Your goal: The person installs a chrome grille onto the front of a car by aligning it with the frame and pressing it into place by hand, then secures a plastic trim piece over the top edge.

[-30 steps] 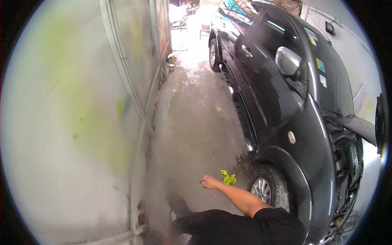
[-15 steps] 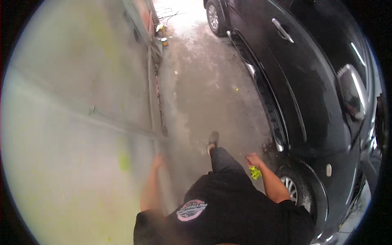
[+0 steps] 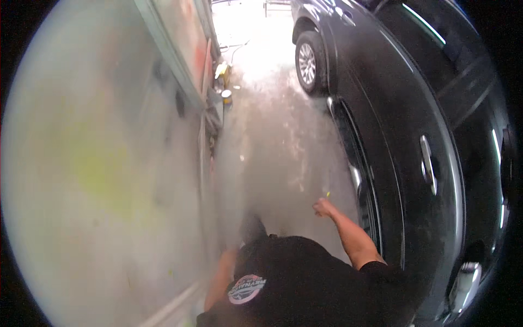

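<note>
My right hand (image 3: 322, 207) is curled into a fist in front of my body, over the floor between the wall and the car. Nothing shows sticking out of it. Just past it, a small yellow-green scrap (image 3: 328, 194) lies on the concrete floor (image 3: 272, 141). My left hand (image 3: 229, 255) hangs low beside the pale wall (image 3: 98, 229), close to my black shirt. Haze blurs that side of the picture, and its fingers cannot be made out.
A dark car (image 3: 381, 109) lines the right side, with its running board (image 3: 357, 158), wheel (image 3: 309, 62) and mirror (image 3: 466, 286) bordering the walkway. Ahead on the left, a can (image 3: 226, 97) and a yellow container (image 3: 223, 72) stand by the wall. A thin hose or cable (image 3: 238, 50) lies beyond.
I have moved forward along the car; its rear wheel and the can are nearer. A crumpled yellow-green thing beside my right hand is out of sight. My left hand has dropped closer to my body.
</note>
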### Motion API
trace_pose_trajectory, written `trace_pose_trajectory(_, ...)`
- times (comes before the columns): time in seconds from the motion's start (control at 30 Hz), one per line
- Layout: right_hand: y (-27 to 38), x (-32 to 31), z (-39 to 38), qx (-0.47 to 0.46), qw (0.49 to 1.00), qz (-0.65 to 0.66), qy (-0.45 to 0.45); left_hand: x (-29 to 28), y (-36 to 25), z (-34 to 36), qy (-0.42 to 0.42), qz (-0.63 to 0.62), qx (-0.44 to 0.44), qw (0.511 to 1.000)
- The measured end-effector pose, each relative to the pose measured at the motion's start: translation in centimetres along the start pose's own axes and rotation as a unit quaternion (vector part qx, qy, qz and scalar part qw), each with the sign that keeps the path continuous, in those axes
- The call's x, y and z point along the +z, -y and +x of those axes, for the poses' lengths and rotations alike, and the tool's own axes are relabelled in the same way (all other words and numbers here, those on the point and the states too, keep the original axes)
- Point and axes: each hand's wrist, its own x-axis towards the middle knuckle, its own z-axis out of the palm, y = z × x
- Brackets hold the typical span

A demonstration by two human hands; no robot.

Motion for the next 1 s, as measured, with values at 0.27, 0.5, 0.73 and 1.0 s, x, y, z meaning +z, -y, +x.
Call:
trace_pose_trajectory(0.27,18.7,-16.1,28.2,-0.041,0.993,0.11,-0.034,-14.2,-5.0,26.3,-0.01,-0.057,-0.174,0.983)
trace_pose_trajectory(0.5,22.6,-26.5,38.2,0.121,0.956,0.268,0.007,-42.0,-14.7,62.8,-0.149,0.143,0.06,0.977)
trace_pose_trajectory(0.73,17.8,-37.8,49.0,0.346,0.887,0.306,-0.019,-57.9,-39.3,91.1,-0.154,-0.12,0.048,0.98)
trace_pose_trajectory(1.0,20.8,-59.8,79.7,0.164,0.975,0.148,-0.01,-54.4,-31.8,100.2,-0.046,-0.095,-0.142,0.984)
